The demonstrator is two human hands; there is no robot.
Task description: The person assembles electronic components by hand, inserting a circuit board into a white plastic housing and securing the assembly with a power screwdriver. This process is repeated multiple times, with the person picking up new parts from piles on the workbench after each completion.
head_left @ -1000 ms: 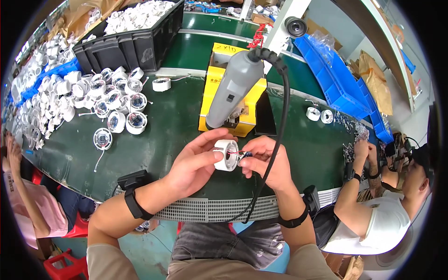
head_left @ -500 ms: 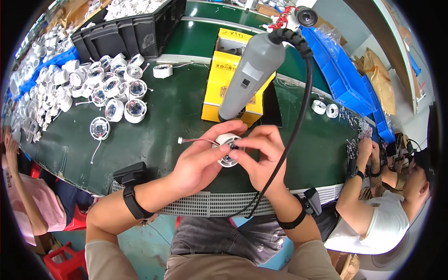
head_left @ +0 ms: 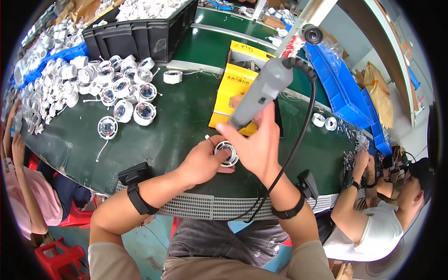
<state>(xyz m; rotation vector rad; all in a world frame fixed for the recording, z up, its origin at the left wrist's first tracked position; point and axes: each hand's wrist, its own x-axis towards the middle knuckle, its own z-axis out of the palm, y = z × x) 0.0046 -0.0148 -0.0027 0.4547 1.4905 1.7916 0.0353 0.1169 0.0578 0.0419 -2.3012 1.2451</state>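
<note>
My left hand (head_left: 203, 161) grips a white round housing (head_left: 227, 154) low over the green table, its thumb over the ring's open face. A short cable with a white connector sticks up beside those fingers. My right hand (head_left: 259, 144) is raised at the lower end of a hanging grey electric screwdriver (head_left: 263, 88). Its thumb stretches out to the left, and its fingers pass behind the tool, so whether they touch it is hidden. Behind the tool stands a yellow box-shaped machine (head_left: 228, 88); the tool's tip is hidden by my right hand.
Many white round housings (head_left: 122, 87) with cables pile up at the left, near a black crate (head_left: 135, 39). A black cord (head_left: 298, 140) hangs in front of my right forearm. Blue bins (head_left: 343, 88) line the right side. A co-worker (head_left: 373, 219) sits right, another person (head_left: 35, 196) left.
My right hand has left the housing and moved up to the screwdriver. My left hand keeps the housing, now alone, with its thumb over the ring. The view has shifted slightly.
</note>
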